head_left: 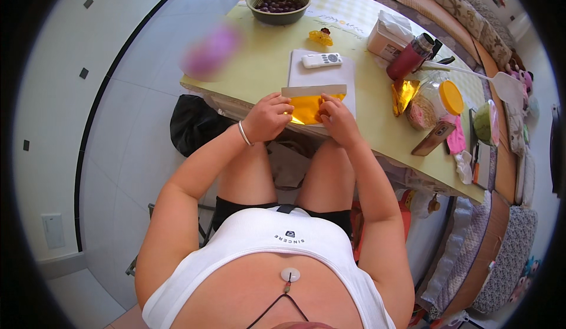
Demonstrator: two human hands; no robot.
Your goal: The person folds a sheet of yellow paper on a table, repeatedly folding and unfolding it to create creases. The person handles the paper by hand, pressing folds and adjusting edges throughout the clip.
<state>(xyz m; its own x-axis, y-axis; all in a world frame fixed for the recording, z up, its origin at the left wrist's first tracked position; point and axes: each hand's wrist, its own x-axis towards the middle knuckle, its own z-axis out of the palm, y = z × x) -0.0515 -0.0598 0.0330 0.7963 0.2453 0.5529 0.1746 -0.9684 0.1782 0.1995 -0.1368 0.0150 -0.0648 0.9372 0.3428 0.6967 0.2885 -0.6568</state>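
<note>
A sheet of shiny gold foil paper [305, 112] with a dull tan band along its far edge is held between my two hands, just over the table's front edge. My left hand [270, 116] pinches its left side, fingers curled. At the right side, my right hand [338, 118] grips the foil with thumb and fingers bent against its surface. Beneath and behind the foil lies a stack of white paper [299, 64], with a white remote control [321, 61] resting on it. Beyond that sits a small yellow ornament [321, 36] with a dark top.
A colander [254, 10] of dark round fruit stands far left on the table [259, 52]; a purple-pink thing [213, 51] is blurred nearby. At right stand a tissue box [382, 41], maroon thermos [408, 58], gold foil piece [404, 97], yellow-lidded jar [451, 98] and phone [433, 139].
</note>
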